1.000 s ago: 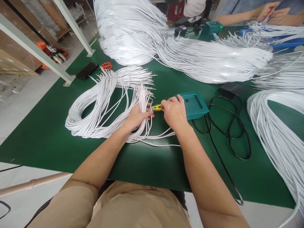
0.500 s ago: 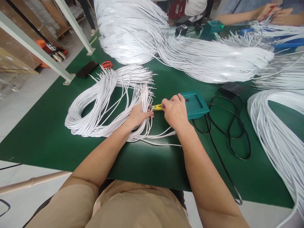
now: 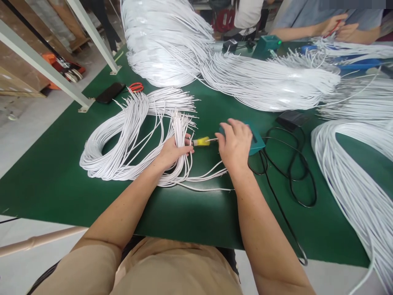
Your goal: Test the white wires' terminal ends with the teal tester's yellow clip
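My left hand (image 3: 173,152) is wrapped round a bunch of white wires (image 3: 181,130), its thumb towards the right and the wire tips sticking up above the grip. Against its fingertips lies a yellow-sleeved piece with a metal end (image 3: 201,141), which looks like an alligator clip. A thin light lead or shaft runs from it towards my right hand (image 3: 235,141). That hand is apart from the yellow piece, its fingers spread and slightly bent over a teal box (image 3: 257,144). The hand hides much of the box. Left of the bunch, the same wires lie in a loose coil (image 3: 100,153).
A black phone (image 3: 110,93) and red-handled scissors (image 3: 136,87) lie at the back left. Large white wire bundles (image 3: 270,84) fill the far side, another (image 3: 344,164) the right. A black cable (image 3: 294,178) loops near the box. Across the table, a co-worker's hands (image 3: 336,30) hold a red tool.
My right hand has let go of the yellow piece and moved right, over the teal box, its fingers spreading. My left hand keeps hold of the wires. The whole view has shifted slightly.
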### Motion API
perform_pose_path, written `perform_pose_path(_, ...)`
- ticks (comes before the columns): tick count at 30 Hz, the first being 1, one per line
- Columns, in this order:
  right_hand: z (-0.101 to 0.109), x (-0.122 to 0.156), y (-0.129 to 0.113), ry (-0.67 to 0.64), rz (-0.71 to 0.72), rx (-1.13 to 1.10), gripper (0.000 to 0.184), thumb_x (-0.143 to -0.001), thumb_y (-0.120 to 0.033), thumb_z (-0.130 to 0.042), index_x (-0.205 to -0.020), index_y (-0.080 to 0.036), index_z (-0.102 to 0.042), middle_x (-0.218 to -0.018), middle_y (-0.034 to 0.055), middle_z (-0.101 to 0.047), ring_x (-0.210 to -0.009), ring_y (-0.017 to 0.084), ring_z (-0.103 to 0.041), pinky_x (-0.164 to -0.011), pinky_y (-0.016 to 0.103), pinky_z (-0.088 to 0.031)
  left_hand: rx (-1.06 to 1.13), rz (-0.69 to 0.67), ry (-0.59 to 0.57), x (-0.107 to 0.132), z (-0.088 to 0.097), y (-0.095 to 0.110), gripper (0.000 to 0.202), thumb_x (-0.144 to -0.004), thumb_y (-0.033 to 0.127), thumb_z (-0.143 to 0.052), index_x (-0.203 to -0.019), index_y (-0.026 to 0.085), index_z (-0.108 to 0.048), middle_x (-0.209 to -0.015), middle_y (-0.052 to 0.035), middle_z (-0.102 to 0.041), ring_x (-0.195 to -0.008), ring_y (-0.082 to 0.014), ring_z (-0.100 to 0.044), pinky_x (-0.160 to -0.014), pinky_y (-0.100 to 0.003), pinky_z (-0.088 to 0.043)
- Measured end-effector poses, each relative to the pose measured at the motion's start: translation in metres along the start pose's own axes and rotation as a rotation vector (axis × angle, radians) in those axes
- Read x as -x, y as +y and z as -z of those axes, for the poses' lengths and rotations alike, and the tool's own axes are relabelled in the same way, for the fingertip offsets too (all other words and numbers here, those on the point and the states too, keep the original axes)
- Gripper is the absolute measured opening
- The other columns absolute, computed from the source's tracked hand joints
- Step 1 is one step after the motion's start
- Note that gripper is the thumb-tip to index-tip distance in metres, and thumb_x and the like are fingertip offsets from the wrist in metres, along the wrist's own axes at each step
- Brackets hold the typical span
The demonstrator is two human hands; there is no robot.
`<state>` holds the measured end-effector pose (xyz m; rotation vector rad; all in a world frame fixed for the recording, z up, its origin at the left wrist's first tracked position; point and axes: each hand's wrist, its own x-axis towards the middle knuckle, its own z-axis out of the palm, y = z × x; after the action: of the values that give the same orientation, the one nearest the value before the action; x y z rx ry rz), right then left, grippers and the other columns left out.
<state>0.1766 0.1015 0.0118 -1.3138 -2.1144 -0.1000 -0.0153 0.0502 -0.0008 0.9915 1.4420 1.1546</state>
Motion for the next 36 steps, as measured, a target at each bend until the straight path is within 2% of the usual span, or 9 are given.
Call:
perform_pose_path(2, 0.007, 0.001, -0.014, -0.083, 0.137, -0.199, 0.027, -0.096, -0.029, -0.043, -0.105, -0.017, -0.066, -0.111, 0.0123, -0.068, -0.104, 0.023, -0.055, -0.095, 0.038, -0.040, 0.052, -0.057, 0.007, 0.001, -0.001, -0.002, 0.047, -0.064, 0.024, -0.077, -0.107, 0.018, -0.059, -0.106, -0.0048, -0.068, -0.072, -0.0133, -0.066, -0.060, -0.023, -0.048)
perform_pose_path(5, 0.016, 0.004, -0.035, -0.301, 0.329, -0.375, 0.027, -0.097, -0.029, -0.044, -0.092, -0.018, -0.068, -0.094, 0.0070, -0.070, -0.090, 0.018, -0.057, -0.083, 0.030, -0.043, 0.159, -0.131, -0.007, -0.001, -0.002, -0.006, 0.050, -0.063, 0.024, -0.078, -0.109, 0.017, -0.058, -0.099, -0.0030, -0.068, -0.077, -0.0122, -0.064, -0.070, -0.025, -0.050)
perform_pose_path(10, 0.019, 0.009, -0.052, -0.565, 0.441, -0.279, 0.023, -0.093, -0.019, -0.048, -0.080, -0.018, -0.067, -0.085, 0.0062, -0.068, -0.086, 0.019, -0.058, -0.075, 0.029, -0.042, 0.238, -0.103, -0.061, -0.001, 0.002, -0.006, 0.055, -0.064, 0.020, -0.079, -0.114, 0.017, -0.057, -0.094, -0.0017, -0.067, -0.085, -0.0132, -0.063, -0.085, -0.030, -0.049)
perform_pose_path(16, 0.019, 0.016, -0.051, -0.781, 0.224, -0.134, 0.017, -0.089, -0.019, -0.054, -0.079, -0.019, -0.067, -0.071, 0.0078, -0.065, -0.066, 0.021, -0.062, -0.058, 0.031, -0.043, 0.160, -0.028, -0.087, 0.001, 0.008, 0.000, 0.045, -0.063, 0.023, -0.081, -0.105, 0.016, -0.066, -0.107, -0.0061, -0.067, -0.094, -0.0153, -0.062, -0.086, -0.028, -0.047)
perform_pose_path(19, 0.018, 0.016, -0.046, -0.913, 0.113, -0.298, 0.020, -0.088, -0.023, -0.056, -0.071, -0.021, -0.067, -0.063, 0.0049, -0.065, -0.056, 0.018, -0.061, -0.053, 0.029, -0.043, 0.150, 0.004, -0.121, 0.003, 0.009, 0.004, 0.055, -0.062, 0.024, -0.081, -0.114, 0.018, -0.064, -0.097, -0.0038, -0.068, -0.082, -0.0128, -0.062, -0.079, -0.027, -0.048)
perform_pose_path(24, 0.015, 0.010, -0.036, -1.009, -0.064, -0.659, 0.013, -0.086, -0.025, -0.059, -0.077, -0.020, -0.068, -0.056, 0.0012, -0.066, -0.054, 0.017, -0.062, -0.052, 0.026, -0.044, 0.167, -0.017, -0.145, 0.007, 0.009, 0.008, 0.059, -0.062, 0.025, -0.082, -0.117, 0.017, -0.061, -0.078, 0.0016, -0.064, -0.069, -0.0107, -0.060, -0.073, -0.026, -0.047)
perform_pose_path(27, 0.013, 0.004, -0.032, -0.959, -0.169, -0.740, 0.020, -0.086, -0.024, -0.055, -0.070, -0.019, -0.065, -0.060, 0.0017, -0.069, -0.055, 0.014, -0.062, -0.054, 0.025, -0.045, 0.137, -0.039, -0.112, 0.006, 0.008, 0.006, 0.054, -0.060, 0.025, -0.082, -0.109, 0.015, -0.060, -0.075, 0.0024, -0.063, -0.068, -0.0117, -0.060, -0.073, -0.027, -0.046)
perform_pose_path(32, 0.012, -0.002, -0.036, -0.565, -0.381, -0.793, 0.017, -0.086, -0.029, -0.052, -0.076, -0.019, -0.063, -0.070, -0.0010, -0.069, -0.055, 0.010, -0.060, -0.062, 0.025, -0.049, -0.043, -0.132, -0.005, 0.007, 0.002, 0.004, 0.045, -0.056, 0.027, -0.083, -0.088, 0.016, -0.054, -0.074, 0.0033, -0.061, -0.065, -0.0108, -0.055, -0.068, -0.026, -0.044)
perform_pose_path(36, 0.007, -0.001, -0.040, -0.496, -0.416, -0.886, 0.021, -0.076, -0.040, -0.065, -0.082, -0.020, -0.065, -0.069, -0.0007, -0.067, -0.058, 0.013, -0.060, -0.060, 0.027, -0.049, -0.213, -0.179, 0.056, 0.013, -0.005, 0.008, 0.042, -0.056, 0.028, -0.084, -0.082, 0.018, -0.053, -0.072, 0.0033, -0.060, -0.068, -0.0132, -0.055, -0.067, -0.026, -0.044)
